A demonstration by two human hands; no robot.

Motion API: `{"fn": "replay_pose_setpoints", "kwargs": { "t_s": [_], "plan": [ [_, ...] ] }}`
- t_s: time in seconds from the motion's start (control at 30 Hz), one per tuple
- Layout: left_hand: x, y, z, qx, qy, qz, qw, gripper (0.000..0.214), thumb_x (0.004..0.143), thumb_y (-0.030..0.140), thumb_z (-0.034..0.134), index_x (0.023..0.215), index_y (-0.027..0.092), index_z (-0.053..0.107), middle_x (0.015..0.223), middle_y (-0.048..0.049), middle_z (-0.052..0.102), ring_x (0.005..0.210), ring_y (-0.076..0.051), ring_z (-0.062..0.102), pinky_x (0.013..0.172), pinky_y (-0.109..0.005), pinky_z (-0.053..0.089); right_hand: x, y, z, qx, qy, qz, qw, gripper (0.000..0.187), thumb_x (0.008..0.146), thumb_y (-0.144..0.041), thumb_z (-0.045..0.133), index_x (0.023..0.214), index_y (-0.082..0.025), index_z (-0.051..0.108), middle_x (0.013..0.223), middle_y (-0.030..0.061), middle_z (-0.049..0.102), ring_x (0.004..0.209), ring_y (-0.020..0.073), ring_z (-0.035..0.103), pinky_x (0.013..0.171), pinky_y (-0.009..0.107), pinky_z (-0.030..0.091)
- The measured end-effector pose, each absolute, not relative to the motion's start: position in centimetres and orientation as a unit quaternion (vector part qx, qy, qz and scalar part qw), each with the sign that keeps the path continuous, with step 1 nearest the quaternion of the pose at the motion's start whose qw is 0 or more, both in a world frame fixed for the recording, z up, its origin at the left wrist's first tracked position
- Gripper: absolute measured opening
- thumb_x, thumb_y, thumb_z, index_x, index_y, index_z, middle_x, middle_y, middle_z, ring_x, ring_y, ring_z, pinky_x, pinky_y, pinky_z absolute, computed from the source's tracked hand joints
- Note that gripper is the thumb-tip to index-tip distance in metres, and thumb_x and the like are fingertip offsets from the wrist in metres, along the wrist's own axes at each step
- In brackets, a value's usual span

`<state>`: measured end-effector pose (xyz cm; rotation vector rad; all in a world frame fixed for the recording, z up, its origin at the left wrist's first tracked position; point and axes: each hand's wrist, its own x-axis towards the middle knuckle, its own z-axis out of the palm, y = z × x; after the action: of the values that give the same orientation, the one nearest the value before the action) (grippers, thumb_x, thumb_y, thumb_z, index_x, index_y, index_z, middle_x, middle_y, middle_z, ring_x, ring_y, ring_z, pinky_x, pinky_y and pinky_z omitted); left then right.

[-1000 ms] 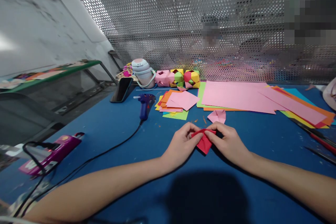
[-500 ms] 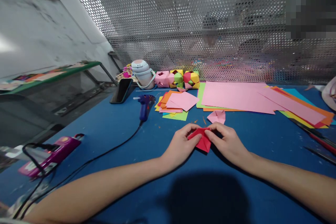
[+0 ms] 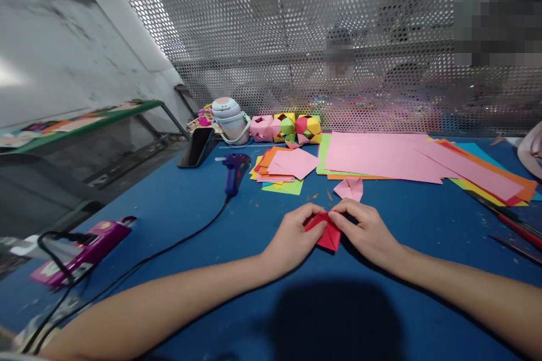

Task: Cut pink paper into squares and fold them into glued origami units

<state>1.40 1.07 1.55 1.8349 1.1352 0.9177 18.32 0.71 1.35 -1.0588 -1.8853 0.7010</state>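
Between both hands is a small piece of folded red paper, creased and held just over the blue table. My left hand pinches its left side, thumb on top. My right hand grips the upper right edge between thumb and fingers. The fingertips behind the paper are partly hidden. Just beyond my right hand lies a folded pink paper piece. A stack of small coloured paper squares rests farther back, to the left of it.
A blue glue gun stands on the left, its cord running to a purple power strip. Behind are a phone, a white bottle and folded paper balls. Large pink sheets and a red-handled cutter lie right.
The red paper has tilted a little and its upper edge looks flatter. My fingers have shifted slightly along it, with both hands still holding on.
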Motion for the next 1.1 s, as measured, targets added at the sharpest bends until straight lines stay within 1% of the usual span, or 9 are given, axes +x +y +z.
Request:
{"fn": "replay_pose_setpoints", "kwargs": {
  "t_s": [0.2,0.27,0.43,0.6,0.7,0.8,0.9,1.03,1.1],
  "plan": [
    [1.36,0.89,1.49,0.772,0.432,0.346,0.312,0.009,0.079,0.015,0.053,0.084,0.016,0.059,0.082,-0.0012,0.064,0.075,-0.012,0.058,0.071,-0.022,0.044,18.33,0.55,1.22,-0.405,-0.762,0.26,0.434,0.016,0.089,-0.023,0.051,0.077,-0.019,0.061,0.072,-0.0001,0.062,0.066,0.0122,0.056,0.063,0.024,0.044],
    [1.37,0.84,1.49,0.779,0.434,0.337,0.302,0.008,0.078,0.014,0.053,0.084,0.016,0.059,0.08,-0.0006,0.063,0.073,-0.012,0.058,0.069,-0.022,0.044,18.3,0.51,1.14,-0.396,-0.768,0.251,0.435,0.015,0.089,-0.022,0.051,0.077,-0.019,0.061,0.072,0.0001,0.062,0.066,0.0121,0.056,0.063,0.024,0.045],
    [1.35,0.81,1.65,0.771,0.45,0.337,0.298,0.013,0.075,0.008,0.049,0.08,0.016,0.058,0.077,0.0002,0.064,0.071,-0.012,0.058,0.066,-0.02,0.044,18.25,0.51,1.06,-0.39,-0.776,0.241,0.433,0.016,0.089,-0.02,0.05,0.077,-0.019,0.06,0.071,0.0002,0.061,0.066,0.0122,0.056,0.064,0.024,0.045],
    [1.27,0.85,1.59,0.757,0.442,0.341,0.341,0.02,0.079,0.011,0.047,0.092,0.016,0.062,0.084,-0.0006,0.067,0.075,-0.012,0.06,0.071,-0.02,0.046,18.4,0.7,0.93,-0.395,-0.771,0.237,0.44,0.016,0.09,-0.021,0.049,0.08,-0.019,0.06,0.072,0.0007,0.062,0.065,0.0126,0.057,0.063,0.024,0.045],
    [1.25,0.76,1.69,0.75,0.434,0.343,0.362,0.023,0.081,0.014,0.045,0.096,0.016,0.062,0.088,-0.001,0.068,0.078,-0.012,0.061,0.073,-0.021,0.046,18.45,0.79,0.83,-0.402,-0.77,0.23,0.439,0.015,0.09,-0.022,0.049,0.081,-0.019,0.06,0.072,0.0009,0.063,0.065,0.013,0.057,0.063,0.024,0.046],
    [1.29,0.69,1.93,0.735,0.433,0.341,0.395,0.02,0.08,0.016,0.048,0.095,0.016,0.062,0.085,-0.0004,0.068,0.076,-0.012,0.061,0.07,-0.02,0.047,18.44,0.79,0.81,-0.405,-0.77,0.218,0.443,0.014,0.089,-0.021,0.05,0.081,-0.019,0.061,0.073,0.001,0.064,0.067,0.0132,0.058,0.064,0.025,0.046],
    [1.35,0.8,2.01,0.704,0.438,0.347,0.439,0.014,0.08,0.022,0.052,0.089,0.015,0.061,0.078,0.0004,0.065,0.07,-0.011,0.059,0.064,-0.02,0.047,18.42,0.69,1.02,-0.402,-0.773,0.229,0.434,0.014,0.089,-0.022,0.049,0.081,-0.019,0.061,0.074,0.0016,0.064,0.068,0.0135,0.058,0.065,0.025,0.046],
    [1.42,1.12,1.81,0.646,0.458,0.38,0.477,0.014,0.08,0.027,0.054,0.085,0.015,0.058,0.075,0.0004,0.062,0.067,-0.011,0.057,0.062,-0.021,0.046,18.38,0.51,1.57,-0.424,-0.761,0.281,0.403,0.014,0.09,-0.026,0.047,0.093,-0.019,0.058,0.082,0.0035,0.065,0.074,0.0148,0.059,0.067,0.027,0.046],
    [1.47,1.25,1.73,0.62,0.471,0.404,0.48,0.014,0.08,0.029,0.055,0.085,0.015,0.057,0.076,0.0006,0.062,0.067,-0.011,0.057,0.061,-0.021,0.047,18.31,0.46,1.76,-0.444,-0.751,0.3,0.387,0.013,0.089,-0.027,0.048,0.095,-0.018,0.056,0.08,0.0029,0.064,0.069,0.0142,0.058,0.063,0.027,0.046]
  ]
}}
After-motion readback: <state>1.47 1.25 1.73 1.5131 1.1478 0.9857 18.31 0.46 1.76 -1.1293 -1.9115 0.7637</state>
